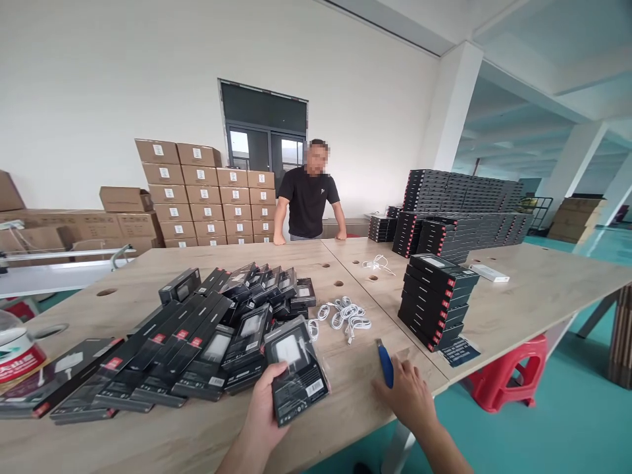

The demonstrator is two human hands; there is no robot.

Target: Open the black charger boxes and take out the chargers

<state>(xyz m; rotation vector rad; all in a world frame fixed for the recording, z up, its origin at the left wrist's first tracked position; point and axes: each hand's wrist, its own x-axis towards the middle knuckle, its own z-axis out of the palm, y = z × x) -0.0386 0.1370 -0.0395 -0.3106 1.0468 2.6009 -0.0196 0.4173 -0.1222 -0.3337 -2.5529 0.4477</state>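
My left hand [265, 401] grips a black box [302, 388] with a clear window and a white item inside, tilted above the table's near side. My right hand [405, 394] rests on the tabletop at a blue-handled tool [386, 366]; its fingers curl beside the handle, and whether they grip it cannot be made out. Many similar black boxes [212, 355] lie piled to the left. White coiled cables [345, 315] sit beyond the held box. Right of them stands a stack of black boxes [433, 303], with a dark printed sheet [460, 353] by its base.
A person [309, 197] leans on the table's [340, 263] far edge. Tall rows of black boxes [459, 197] stand at the back right. A plastic jar [17, 349] is at the far left. A red stool [511, 375] stands beneath the right edge. Cartons [212, 194] are stacked behind.
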